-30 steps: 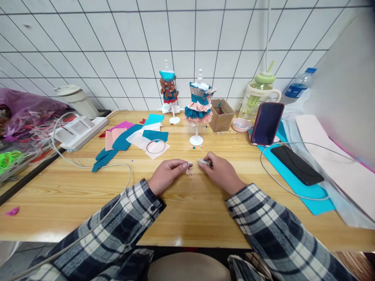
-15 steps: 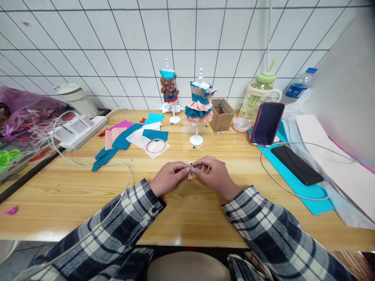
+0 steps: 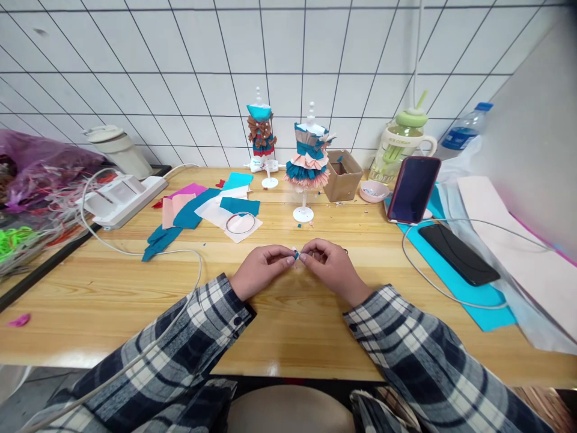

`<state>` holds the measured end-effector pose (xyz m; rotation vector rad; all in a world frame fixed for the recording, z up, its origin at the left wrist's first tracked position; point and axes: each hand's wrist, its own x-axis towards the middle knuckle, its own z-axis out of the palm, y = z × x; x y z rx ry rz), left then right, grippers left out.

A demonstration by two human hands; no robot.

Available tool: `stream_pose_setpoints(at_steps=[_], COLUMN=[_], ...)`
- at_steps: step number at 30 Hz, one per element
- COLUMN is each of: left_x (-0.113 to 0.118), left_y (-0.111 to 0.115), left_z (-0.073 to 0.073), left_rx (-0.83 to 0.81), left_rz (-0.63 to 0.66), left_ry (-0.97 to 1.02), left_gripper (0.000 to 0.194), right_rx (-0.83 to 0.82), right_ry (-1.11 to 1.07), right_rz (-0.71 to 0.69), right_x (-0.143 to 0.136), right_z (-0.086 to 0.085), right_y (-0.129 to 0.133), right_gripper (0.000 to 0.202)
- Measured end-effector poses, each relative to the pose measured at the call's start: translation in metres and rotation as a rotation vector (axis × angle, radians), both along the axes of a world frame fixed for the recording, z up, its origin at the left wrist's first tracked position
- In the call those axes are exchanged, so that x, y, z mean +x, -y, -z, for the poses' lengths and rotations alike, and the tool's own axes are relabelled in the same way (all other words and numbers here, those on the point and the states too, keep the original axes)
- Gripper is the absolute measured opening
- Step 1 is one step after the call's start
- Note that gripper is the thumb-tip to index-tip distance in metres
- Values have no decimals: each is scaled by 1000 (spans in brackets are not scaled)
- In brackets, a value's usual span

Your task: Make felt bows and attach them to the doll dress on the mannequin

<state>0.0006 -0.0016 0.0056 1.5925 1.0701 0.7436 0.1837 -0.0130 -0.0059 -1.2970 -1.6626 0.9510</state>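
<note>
The thumb and pointing finger of the left hand (image 3: 261, 270) pinch close together, with just a tiny scrap (image 3: 296, 254) between their tips. The scrap looks blue with a bit of pale pink, but it is too small to tell its shape. The right hand (image 3: 333, 270) comes from the other side. Its thumb and pointing finger are pinched narrow too, and they hold the scrap's right side. Its other fingers curl in toward the palm. A small dark thing (image 3: 345, 251) peeks out past the right hand, and I cannot tell what it is.

The scrap is over the middle of the wooden bench (image 3: 288, 337), between the front edge and the back edge. Both arms reach in over the front edge in checked sleeves (image 3: 180, 337).

Past the hands, toward the back edge, a little dress stand (image 3: 306, 159) wears blue and pink frills. Behind it, to the left, is another dress stand (image 3: 260, 135) with brown bows. A brown box (image 3: 343, 180) is just beside the frilly one, and a pink bowl (image 3: 374, 191) is next to the box.

To the left of the middle lie flat colored pieces (image 3: 193, 210), with a thin ring (image 3: 240, 223) on top. Toward the right edge, a phone (image 3: 413, 189) leans upright and a black phone (image 3: 458, 254) lies flat on a bright blue sheet (image 3: 484, 310).
</note>
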Motion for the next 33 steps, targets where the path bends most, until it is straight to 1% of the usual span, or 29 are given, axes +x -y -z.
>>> stream_pose_setpoints(at_steps=[1,4,5,9,11,13,16,19,25,30,33], left_x=[0,1,1,1,1,0,-1,-1,0,1,0], left_y=[0,0,1,2,1,1,-1,-1,2,0,-1], left_z=[0,0,0,-1,-2,-3,-3,-2,-5,-3,-1], left_rx=[7,45,54,72,99,176,299,333,340,193,165], left_rz=[-13,-40,-42,-38,-53,-68,-54,-45,-56,-113,-90], left_ry=[-1,-21,-28,-63,-79,-98,-140,-176,-159,-48,-47], left_gripper=[31,28,28,28,27,26,21,20,16,21,25], right_rx=[-3,1,4,4,5,8,10,18,20,-4,-16], right_ry=[-10,-45,-45,6,3,-2,-2,3,23,12,-4], right_rz=[-12,-40,-42,-34,-38,-44,-44,-40,-39,-44,-43], right_x=[0,-1,-2,-3,-3,-3,-3,-4,-5,-5,-5], right_z=[0,-1,-1,1,2,3,4,4,2,2,4], right_y=[1,3,3,3,2,2,2,2,4,4,3], right_gripper=[14,27,28,12,11,12,12,12,12,12,13])
